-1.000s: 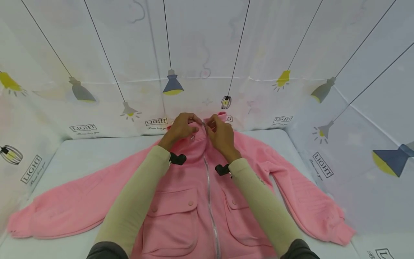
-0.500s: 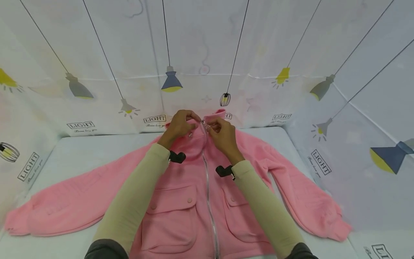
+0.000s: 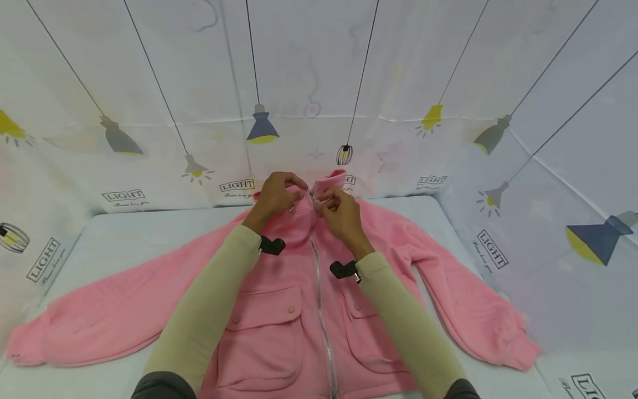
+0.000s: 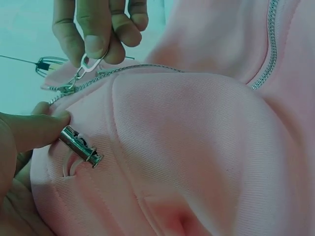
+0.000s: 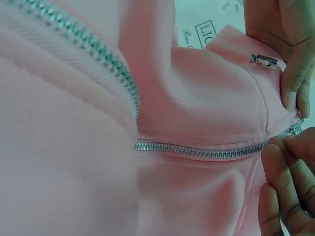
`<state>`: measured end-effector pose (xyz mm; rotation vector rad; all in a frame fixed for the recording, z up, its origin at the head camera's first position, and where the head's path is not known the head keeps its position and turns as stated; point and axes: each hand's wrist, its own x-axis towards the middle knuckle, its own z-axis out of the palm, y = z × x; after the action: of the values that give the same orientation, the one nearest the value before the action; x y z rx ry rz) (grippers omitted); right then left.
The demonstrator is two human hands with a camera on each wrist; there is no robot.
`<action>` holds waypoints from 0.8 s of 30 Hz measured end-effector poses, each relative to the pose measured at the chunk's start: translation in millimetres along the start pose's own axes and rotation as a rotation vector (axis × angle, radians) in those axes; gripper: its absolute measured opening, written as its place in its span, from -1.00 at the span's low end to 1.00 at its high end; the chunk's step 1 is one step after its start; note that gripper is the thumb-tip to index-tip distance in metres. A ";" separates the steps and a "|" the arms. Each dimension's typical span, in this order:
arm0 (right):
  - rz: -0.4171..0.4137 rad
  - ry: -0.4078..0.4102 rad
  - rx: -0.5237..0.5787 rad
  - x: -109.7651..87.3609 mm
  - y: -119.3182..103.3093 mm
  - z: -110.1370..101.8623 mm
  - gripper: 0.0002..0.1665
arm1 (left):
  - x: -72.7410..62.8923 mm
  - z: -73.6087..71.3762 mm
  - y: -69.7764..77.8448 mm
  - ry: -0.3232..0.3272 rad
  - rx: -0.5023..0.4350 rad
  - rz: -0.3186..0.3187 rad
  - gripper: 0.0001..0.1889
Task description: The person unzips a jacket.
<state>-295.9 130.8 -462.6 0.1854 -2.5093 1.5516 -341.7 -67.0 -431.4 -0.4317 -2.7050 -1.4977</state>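
A pink jacket (image 3: pixel 276 266) lies front up with its sleeves spread, and its metal zipper (image 3: pixel 321 310) runs up the middle. At the collar (image 3: pixel 331 178), my left hand (image 3: pixel 276 194) holds the left edge, thumb (image 4: pixel 37 130) on the outside beside a small metal cord lock (image 4: pixel 81 145). My right hand (image 3: pixel 344 216) pinches a metal zipper pull (image 4: pixel 88 63) between thumb and finger. A short link joins the pull to the slider (image 4: pixel 66 89), which sits near the top of the zipper teeth. In the right wrist view, the right fingers partly hide the slider.
The jacket lies on a white table (image 3: pixel 149 227). Behind and beside it hangs a white sheet (image 3: pixel 199 83) printed with lamps. Two flap pockets (image 3: pixel 264 338) are on the jacket front. Sleeves (image 3: pixel 99 318) reach out toward both table sides.
My right hand has drawn slightly down and away from the collar top, with the pull in its fingers. The left hand keeps its hold on the collar.
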 end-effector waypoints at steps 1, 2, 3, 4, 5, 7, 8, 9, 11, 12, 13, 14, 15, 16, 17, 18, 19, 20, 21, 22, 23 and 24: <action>-0.001 -0.001 0.000 -0.9 0.0 0.0 -0.86 | -0.4 -0.1 -0.2 0.002 0.000 -0.002 -0.88; 0.001 -0.001 0.002 -2.1 -0.1 -0.1 -0.86 | -0.8 -0.3 -0.3 0.002 0.000 -0.005 -0.87; 0.000 -0.002 -0.002 -2.8 0.4 -0.1 -0.86 | -1.1 -0.2 -0.4 0.002 -0.001 -0.010 -0.87; -0.002 -0.003 0.001 -3.7 0.7 -0.3 -0.86 | -1.4 -0.3 -0.2 0.002 -0.003 -0.015 -0.87; -0.004 -0.004 0.001 -4.4 1.3 -0.4 -0.86 | -1.8 -0.5 0.1 0.002 -0.006 -0.017 -0.87; -0.009 -0.005 0.007 -5.8 2.2 -0.7 -0.86 | -2.2 -0.7 0.4 0.008 -0.006 -0.022 -0.86; -0.013 -0.003 0.004 -6.3 3.1 -0.7 -0.86 | -2.6 -0.8 0.7 0.012 -0.009 -0.025 -0.86; -0.019 -0.003 0.004 -6.9 3.4 -0.8 -0.86 | -2.7 -1.0 0.7 0.016 -0.010 -0.024 -0.86; -0.021 -0.004 0.008 -9.3 4.2 -1.3 -0.84 | -3.6 -1.3 1.1 0.023 -0.012 -0.023 -0.86; -0.023 -0.006 0.010 -10.3 4.8 -1.5 -0.84 | -3.9 -1.3 1.0 0.027 -0.010 -0.022 -0.86; -0.024 -0.007 0.008 -11.3 5.0 -1.9 -0.83 | -4.1 -1.6 1.2 0.031 -0.010 -0.022 -0.86; -0.026 -0.009 0.006 -12.5 5.5 -2.2 -0.83 | -4.4 -1.8 1.2 0.034 -0.010 -0.022 -0.86; -0.027 -0.012 0.006 -13.9 5.3 -2.6 -0.83 | -4.4 -2.0 1.2 0.038 -0.009 -0.021 -0.86; -0.028 -0.013 0.000 -15.0 5.8 -2.9 -0.84 | -4.6 -2.3 1.4 0.041 -0.011 -0.023 -0.86; -0.030 -0.015 -0.007 -16.0 6.0 -3.3 -0.84 | -4.6 -2.6 1.4 0.044 -0.014 -0.025 -0.86; -0.030 -0.018 -0.012 -17.1 6.1 -3.6 -0.85 | -4.5 -2.8 1.3 0.047 -0.018 -0.027 -0.86; -0.029 -0.021 -0.016 -18.4 5.9 -4.2 -0.86 | -4.4 -3.2 1.5 0.049 -0.023 -0.029 -0.86; -0.029 -0.024 -0.020 -19.4 6.3 -4.4 -0.86 | -4.5 -3.5 1.6 0.051 -0.026 -0.031 -0.86; -0.029 -0.026 -0.026 -20.3 6.5 -4.8 -0.87 | -4.4 -4.0 1.7 0.054 -0.027 -0.034 -0.86; -0.028 -0.029 -0.028 -21.3 6.6 -5.2 -0.87 | -4.5 -4.6 1.8 0.056 -0.030 -0.040 -0.86; -0.028 -0.033 -0.031 -22.4 6.8 -5.6 -0.87 | -4.5 -5.3 1.9 0.060 -0.029 -0.046 -0.86; -0.028 -0.035 -0.033 -23.3 6.8 -5.9 -0.87 | -4.5 -6.1 2.1 0.063 -0.029 -0.051 -0.85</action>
<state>-274.0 139.3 -471.1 0.2434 -2.5458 1.5089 -337.6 -72.1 -427.0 -0.3130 -2.6687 -1.5377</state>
